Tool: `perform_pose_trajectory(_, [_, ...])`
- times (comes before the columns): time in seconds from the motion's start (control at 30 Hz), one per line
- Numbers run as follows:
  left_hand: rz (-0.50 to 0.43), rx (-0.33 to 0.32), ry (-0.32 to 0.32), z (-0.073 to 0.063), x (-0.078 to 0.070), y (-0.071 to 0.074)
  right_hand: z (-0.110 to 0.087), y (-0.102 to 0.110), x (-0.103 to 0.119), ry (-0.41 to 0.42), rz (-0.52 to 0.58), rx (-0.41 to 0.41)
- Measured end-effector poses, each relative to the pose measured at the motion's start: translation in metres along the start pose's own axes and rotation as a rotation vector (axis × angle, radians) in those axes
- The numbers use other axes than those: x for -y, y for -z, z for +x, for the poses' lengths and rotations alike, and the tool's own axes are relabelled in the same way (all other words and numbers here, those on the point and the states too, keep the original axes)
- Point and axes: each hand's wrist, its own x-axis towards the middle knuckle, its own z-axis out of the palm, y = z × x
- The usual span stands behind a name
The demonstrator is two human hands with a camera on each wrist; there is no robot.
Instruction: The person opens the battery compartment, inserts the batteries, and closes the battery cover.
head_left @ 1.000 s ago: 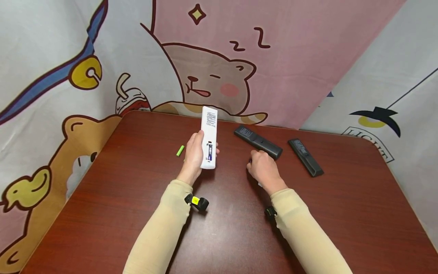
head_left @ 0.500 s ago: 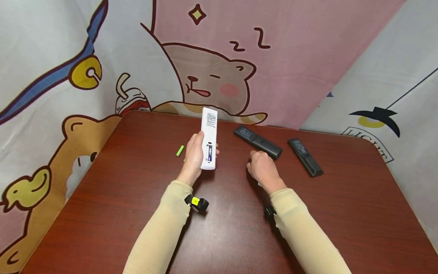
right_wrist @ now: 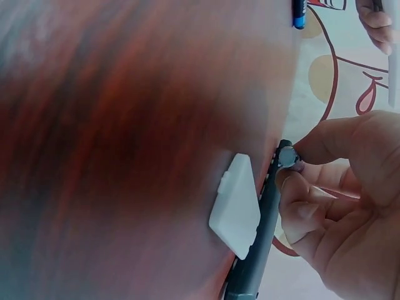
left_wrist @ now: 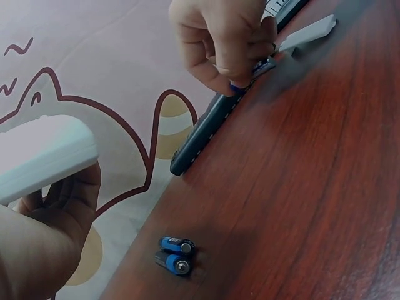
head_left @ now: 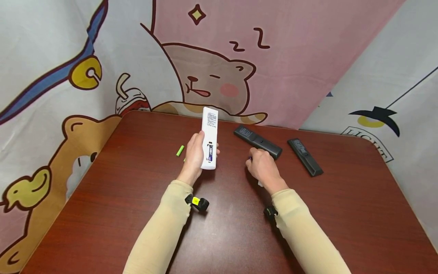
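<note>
My left hand [head_left: 194, 153] grips a white remote control [head_left: 210, 131], its back facing up. In its uncovered battery compartment lies one purple-blue battery [head_left: 210, 151]. My right hand [head_left: 264, 167] pinches another battery [right_wrist: 288, 157] between thumb and fingertips; its silver end shows in the right wrist view. Beneath that hand lies a white battery cover [right_wrist: 237, 209], mostly hidden in the head view. Left of my left hand is a small green battery [head_left: 180, 150], with a second green bit just behind the hand. Two blue-looking batteries [left_wrist: 176, 253] rest side by side in the left wrist view.
A black remote [head_left: 258, 141] lies face down just beyond my right hand. Further right is a second black remote [head_left: 305, 157], also back up. The reddish-brown table [head_left: 219, 236] ends at a cartoon-printed cloth [head_left: 284, 68] behind.
My right hand has shifted slightly up and away from me, and a purple edge of the battery now shows at its fingertips. My left hand and the white remote stay nearly still.
</note>
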Motion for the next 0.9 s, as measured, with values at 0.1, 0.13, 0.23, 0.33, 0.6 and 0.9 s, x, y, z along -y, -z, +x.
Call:
perform_pose_trajectory(0.1, [-0.004,-0.004,-0.001,0.0005,0.0007,0.0,0.0,0.0014,0.0013,0.0,0.026,-0.005])
perform_pose_trajectory(0.13, [-0.004,-0.006,-0.001,0.0008,0.001,-0.0001,0.0,0.0021,0.0019,-0.006,0.039,-0.002])
perform_pose_trajectory(0.23, [-0.004,-0.01,-0.007,0.0015,0.0018,-0.0006,-0.0001,0.0043,0.0031,-0.02,0.08,0.006])
perform_pose_trajectory(0.33, [-0.005,-0.009,-0.009,0.0022,0.0027,-0.0005,0.0,0.0055,0.0037,-0.04,0.13,0.01])
perform_pose_trajectory(0.6, [-0.008,-0.004,0.003,0.0013,0.0025,-0.0013,0.0008,0.0063,0.0055,-0.052,0.234,-0.025])
perform_pose_trajectory(0.9, [-0.004,0.001,0.0,0.0008,0.0033,-0.0037,-0.0003,0.0064,0.006,-0.026,0.295,-0.097])
